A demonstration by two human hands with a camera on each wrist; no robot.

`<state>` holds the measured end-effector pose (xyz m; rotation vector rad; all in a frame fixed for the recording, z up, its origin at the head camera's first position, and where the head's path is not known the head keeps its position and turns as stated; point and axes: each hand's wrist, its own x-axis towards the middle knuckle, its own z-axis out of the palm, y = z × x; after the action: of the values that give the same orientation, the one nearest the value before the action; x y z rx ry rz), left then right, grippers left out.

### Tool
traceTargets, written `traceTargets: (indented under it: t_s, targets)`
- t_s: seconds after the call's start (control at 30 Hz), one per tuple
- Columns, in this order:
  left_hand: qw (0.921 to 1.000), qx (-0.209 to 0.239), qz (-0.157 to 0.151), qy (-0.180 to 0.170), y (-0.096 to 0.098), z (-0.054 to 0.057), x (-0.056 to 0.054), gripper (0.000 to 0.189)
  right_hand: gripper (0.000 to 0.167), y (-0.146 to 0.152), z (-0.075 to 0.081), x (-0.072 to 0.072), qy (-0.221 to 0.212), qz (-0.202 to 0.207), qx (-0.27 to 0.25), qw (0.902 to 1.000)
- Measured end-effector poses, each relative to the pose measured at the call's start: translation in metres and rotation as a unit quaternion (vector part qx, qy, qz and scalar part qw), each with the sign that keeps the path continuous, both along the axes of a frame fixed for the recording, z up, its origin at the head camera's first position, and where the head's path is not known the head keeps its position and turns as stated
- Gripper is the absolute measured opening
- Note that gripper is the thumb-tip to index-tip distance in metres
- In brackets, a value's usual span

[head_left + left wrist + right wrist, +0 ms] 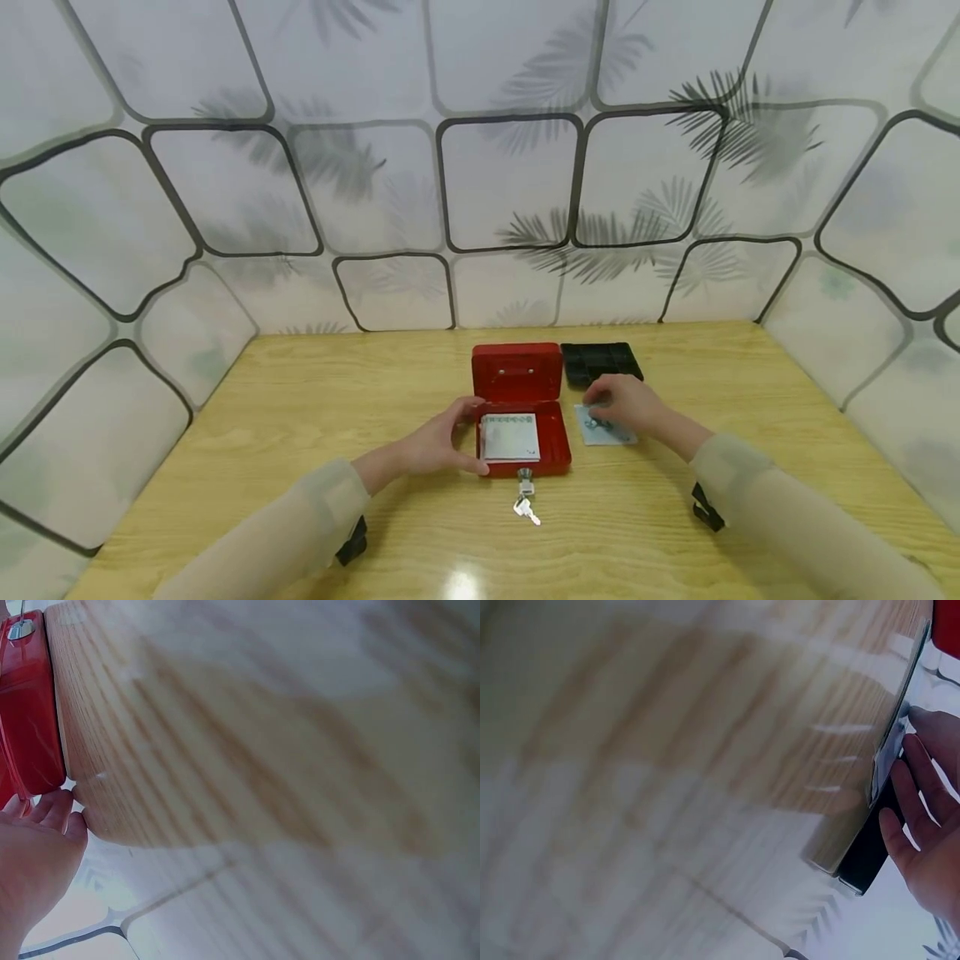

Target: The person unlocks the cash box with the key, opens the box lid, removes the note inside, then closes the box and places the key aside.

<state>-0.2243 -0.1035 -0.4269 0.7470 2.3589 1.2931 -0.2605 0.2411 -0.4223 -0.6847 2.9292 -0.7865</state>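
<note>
In the head view, the left hand [438,442] spans the left wall of the red cash box [555,442], thumb at its front corner, while the right hand [624,400] angles down over the pale blue packet [587,439] just right of the box; the box's long axis runs left-right, its lid stands raised at the rear, and the table [315,425] extends widely leftward. In the left wrist view, bent fingers grip the box's corner. In the right wrist view, parted fingers touch the packet beside the box; whether they pinch cannot be told.
</note>
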Motion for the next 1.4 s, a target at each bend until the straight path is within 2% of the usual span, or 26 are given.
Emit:
traceTargets:
  t_s: [0.2, 0.3, 0.43, 0.57, 0.67, 0.8, 1.0, 1.13, 1.4]
  targets:
    - [1.0000, 0.002, 0.003, -0.003, -0.001, -0.001, 0.000, 0.089, 0.011, -0.001, 0.000, 0.003, 0.014, -0.003, -0.022, 0.9996]
    - [1.0000, 0.002, 0.003, -0.002, 0.000, -0.002, 0.000, 0.089, 0.010, -0.002, 0.003, 0.007, 0.043, 0.003, -0.050, 0.9978]
    - [1.0000, 0.001, 0.002, -0.001, 0.000, -0.001, 0.000, 0.088, 0.011, -0.010, 0.014, 0.013, 0.088, 0.024, -0.102, 0.9906]
    - [1.0000, 0.000, 0.001, 0.003, 0.000, 0.000, 0.000, 0.088, 0.011, -0.026, 0.027, 0.024, 0.098, 0.044, -0.142, 0.9840]
    - [1.0000, -0.001, 0.000, 0.005, 0.000, 0.001, 0.000, 0.088, 0.013, -0.041, 0.032, 0.031, 0.079, 0.060, -0.140, 0.9852]
    - [1.0000, -0.001, -0.001, 0.001, 0.000, 0.000, -0.001, 0.088, 0.018, -0.062, 0.031, 0.036, 0.029, 0.090, -0.130, 0.9870]
    - [1.0000, 0.002, -0.003, -0.004, 0.000, -0.001, -0.001, 0.088, 0.024, -0.083, 0.020, 0.030, -0.045, 0.105, -0.125, 0.9856]
    - [1.0000, -0.002, -0.003, -0.005, 0.001, -0.001, -0.001, 0.089, 0.025, -0.091, 0.014, 0.027, -0.066, 0.114, -0.103, 0.9860]
    - [1.0000, -0.001, -0.008, 0.003, -0.001, 0.000, 0.000, 0.088, 0.019, -0.101, 0.011, 0.026, -0.065, 0.123, -0.069, 0.9878]
